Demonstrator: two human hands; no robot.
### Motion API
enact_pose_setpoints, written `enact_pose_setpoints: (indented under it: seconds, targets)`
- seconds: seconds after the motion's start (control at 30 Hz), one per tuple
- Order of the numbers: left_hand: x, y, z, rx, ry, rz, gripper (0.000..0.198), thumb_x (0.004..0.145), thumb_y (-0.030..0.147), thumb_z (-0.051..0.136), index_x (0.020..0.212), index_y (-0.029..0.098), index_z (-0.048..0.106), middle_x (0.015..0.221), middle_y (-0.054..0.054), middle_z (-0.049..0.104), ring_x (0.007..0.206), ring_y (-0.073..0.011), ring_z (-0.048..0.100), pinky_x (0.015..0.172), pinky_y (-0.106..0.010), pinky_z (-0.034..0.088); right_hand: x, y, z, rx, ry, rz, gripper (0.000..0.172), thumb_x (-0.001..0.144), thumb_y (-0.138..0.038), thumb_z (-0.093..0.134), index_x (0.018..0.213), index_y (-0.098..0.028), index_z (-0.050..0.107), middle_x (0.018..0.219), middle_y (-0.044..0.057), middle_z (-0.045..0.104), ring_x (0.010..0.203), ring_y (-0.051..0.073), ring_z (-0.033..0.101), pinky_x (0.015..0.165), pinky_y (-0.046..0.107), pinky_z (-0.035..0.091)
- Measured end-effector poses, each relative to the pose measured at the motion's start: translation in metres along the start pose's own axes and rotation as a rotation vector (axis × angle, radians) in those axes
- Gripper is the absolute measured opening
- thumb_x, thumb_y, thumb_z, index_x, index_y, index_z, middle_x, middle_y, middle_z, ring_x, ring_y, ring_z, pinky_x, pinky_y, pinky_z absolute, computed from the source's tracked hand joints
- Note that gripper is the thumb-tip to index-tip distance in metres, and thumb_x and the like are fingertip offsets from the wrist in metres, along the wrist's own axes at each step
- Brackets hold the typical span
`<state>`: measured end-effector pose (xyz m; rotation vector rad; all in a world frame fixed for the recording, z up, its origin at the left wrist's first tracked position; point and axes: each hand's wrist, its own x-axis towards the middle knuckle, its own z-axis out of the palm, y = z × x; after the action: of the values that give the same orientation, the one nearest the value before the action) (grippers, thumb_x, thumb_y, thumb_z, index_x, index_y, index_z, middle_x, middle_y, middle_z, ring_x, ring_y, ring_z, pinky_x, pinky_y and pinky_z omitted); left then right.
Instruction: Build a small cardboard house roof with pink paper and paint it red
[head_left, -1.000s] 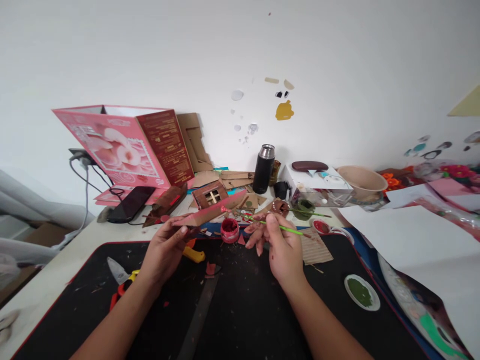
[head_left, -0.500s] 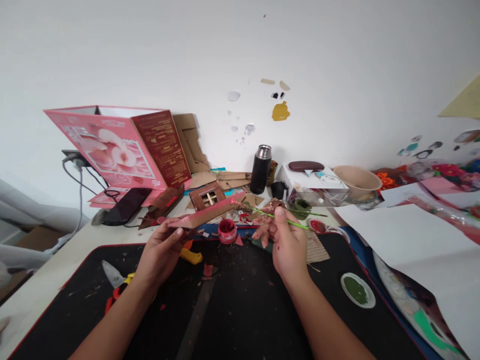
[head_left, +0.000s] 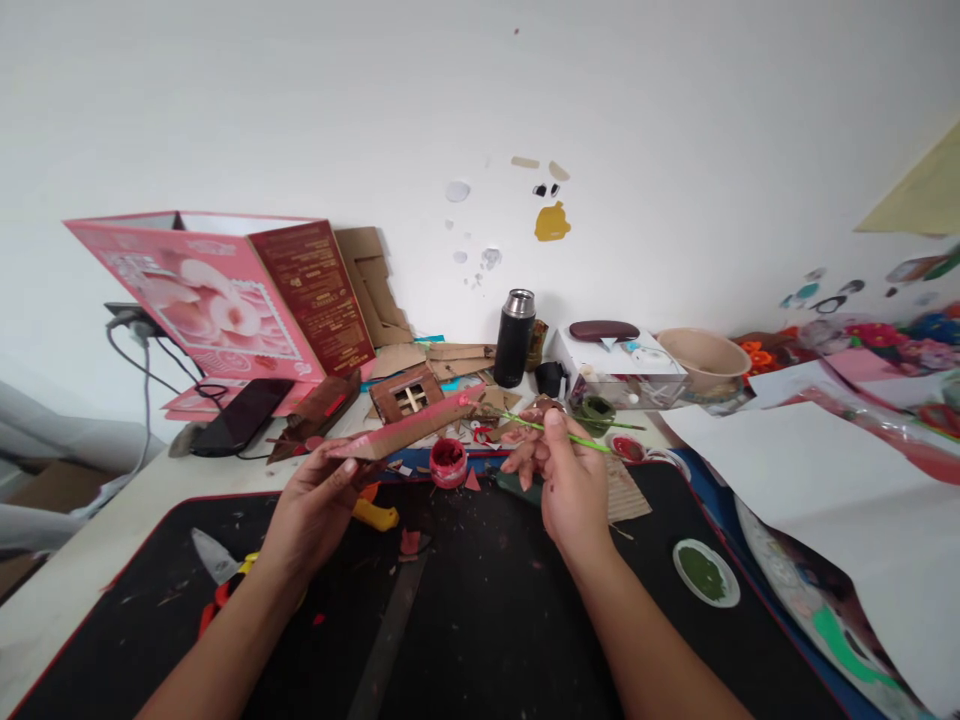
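Observation:
My left hand (head_left: 319,505) is closed on the near end of a long cardboard strip (head_left: 416,425), its upper face painted pinkish red. Between the thumb and fingers of my right hand (head_left: 570,490) is a thin paintbrush with a green handle (head_left: 589,441). The brush's tip is at the strip's far end, where a brighter red spot shows; at this size I cannot tell how firmly it touches. Below the strip, between both hands, stands an open jar of red paint (head_left: 448,470). Behind the strip leans a small brown cardboard piece with a window (head_left: 386,396).
Scissors (head_left: 216,560) and a yellow-handled tool (head_left: 375,514) lie near my left arm, a dark ruler (head_left: 390,630) on the black mat (head_left: 495,620). A lid with green paint (head_left: 705,573) sits right. Behind are a black flask (head_left: 514,345), phone (head_left: 241,415) and pink box (head_left: 225,300).
The whole view has shifted slightly, with everything a little further left. Both hands keep their holds, and the brush tip stays at the strip's far end.

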<state>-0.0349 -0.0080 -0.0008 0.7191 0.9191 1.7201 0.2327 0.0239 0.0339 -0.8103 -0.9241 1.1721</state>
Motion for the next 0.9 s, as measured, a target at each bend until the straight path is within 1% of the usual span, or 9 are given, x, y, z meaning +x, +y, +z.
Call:
enact_pose_setpoints:
  seconds: [0.23,0.4,0.63,0.83,0.9]
  targets:
    - [0.001,-0.002,-0.004,0.006,-0.002,0.009,0.033,0.063,0.029,0.103,0.09,0.025,0.083,0.099,-0.003,0.082,0.095,-0.022,0.076,0.084,-0.034,0.066,0.002,-0.004,0.0,0.016,0.026,0.0,0.041,0.096,-0.06,0.073,0.101,-0.019,0.073,0.075,0.006,0.079,0.05,0.019,0.071,0.034,0.023,0.04]
    - [0.002,-0.004,-0.006,0.024,0.008,0.015,0.033,0.064,0.032,0.102,0.09,0.025,0.082,0.101,-0.004,0.082,0.097,-0.023,0.076,0.088,-0.036,0.065,0.005,-0.005,0.0,0.007,0.038,-0.005,0.043,0.094,-0.062,0.073,0.098,-0.019,0.074,0.074,0.006,0.079,0.05,0.019,0.071,0.034,0.023,0.041]
    - [0.001,-0.001,-0.003,-0.004,0.019,-0.006,0.035,0.06,0.029,0.104,0.088,0.025,0.083,0.097,-0.002,0.082,0.095,-0.0208,0.075,0.083,-0.03,0.065,0.008,-0.003,-0.004,0.021,0.054,-0.019,0.04,0.095,-0.059,0.074,0.094,-0.019,0.073,0.074,0.006,0.078,0.051,0.018,0.072,0.035,0.022,0.042]
    - [0.001,-0.001,-0.003,0.005,0.01,0.007,0.035,0.061,0.031,0.104,0.088,0.026,0.083,0.096,-0.002,0.081,0.093,-0.0213,0.075,0.081,-0.033,0.065,0.013,-0.006,-0.005,0.011,0.111,-0.025,0.048,0.089,-0.064,0.078,0.094,-0.017,0.072,0.073,0.008,0.078,0.05,0.019,0.071,0.034,0.022,0.04]
    - [0.001,-0.001,-0.003,0.004,0.013,0.004,0.035,0.061,0.031,0.104,0.088,0.025,0.083,0.096,-0.002,0.081,0.093,-0.0212,0.075,0.081,-0.032,0.065,0.014,-0.007,-0.006,0.007,0.139,-0.035,0.049,0.088,-0.065,0.078,0.095,-0.016,0.072,0.073,0.008,0.078,0.048,0.018,0.07,0.034,0.022,0.039]
